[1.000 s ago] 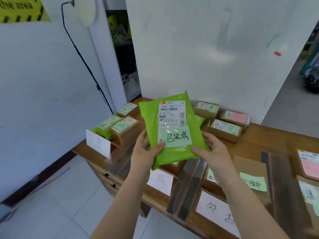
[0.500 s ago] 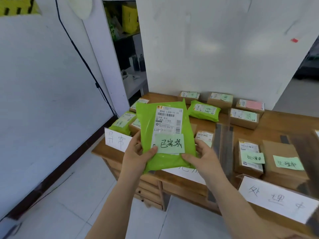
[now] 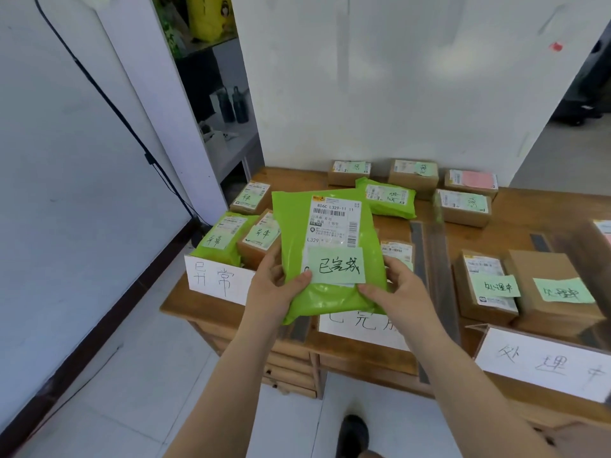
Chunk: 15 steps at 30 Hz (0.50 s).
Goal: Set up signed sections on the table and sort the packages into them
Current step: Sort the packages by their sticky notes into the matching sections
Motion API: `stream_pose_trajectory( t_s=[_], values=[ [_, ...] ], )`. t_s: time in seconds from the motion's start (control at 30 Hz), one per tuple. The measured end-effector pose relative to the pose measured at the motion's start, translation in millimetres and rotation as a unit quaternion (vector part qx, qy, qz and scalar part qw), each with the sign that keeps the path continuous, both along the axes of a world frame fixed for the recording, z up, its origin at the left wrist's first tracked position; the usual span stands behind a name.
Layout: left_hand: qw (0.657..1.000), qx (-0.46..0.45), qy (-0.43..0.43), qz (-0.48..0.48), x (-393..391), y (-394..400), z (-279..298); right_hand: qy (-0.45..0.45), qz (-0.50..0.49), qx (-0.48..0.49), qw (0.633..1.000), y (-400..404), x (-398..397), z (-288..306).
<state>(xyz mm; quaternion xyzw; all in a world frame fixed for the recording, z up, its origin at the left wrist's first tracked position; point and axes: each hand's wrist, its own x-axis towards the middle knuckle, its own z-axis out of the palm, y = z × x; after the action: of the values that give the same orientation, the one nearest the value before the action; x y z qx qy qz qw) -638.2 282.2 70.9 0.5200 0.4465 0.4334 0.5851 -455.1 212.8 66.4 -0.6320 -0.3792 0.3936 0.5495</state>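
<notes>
Your left hand [image 3: 276, 290] and right hand [image 3: 396, 292] pinch the green poly mailer [image 3: 327, 252] by its lower corners, thumbs in front, above the middle sign [image 3: 360, 327]. Looks soft, light, slick: hold edges. Behind, the wooden table [image 3: 515, 206].

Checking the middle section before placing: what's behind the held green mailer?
Behind the green mailer, a brown box peeks out rightward, with the middle sign showing below. Anything else there is covered.
</notes>
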Motion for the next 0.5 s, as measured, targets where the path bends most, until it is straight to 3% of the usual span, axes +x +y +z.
stream_pose_trajectory(
  t_s=[0.13, 0.5],
  values=[
    [1.0, -0.002, 0.013, -0.006, 14.6, 36.1, 1.3, -0.045, 0.012, 0.006, 0.999, 33.8, 14.6, -1.6],
    [0.996, 0.019, 0.08, -0.036, 86.8, 145.2, -5.5, 0.009, 0.016, -0.021, 1.0, 135.8, 89.0, -10.4]
  ],
)
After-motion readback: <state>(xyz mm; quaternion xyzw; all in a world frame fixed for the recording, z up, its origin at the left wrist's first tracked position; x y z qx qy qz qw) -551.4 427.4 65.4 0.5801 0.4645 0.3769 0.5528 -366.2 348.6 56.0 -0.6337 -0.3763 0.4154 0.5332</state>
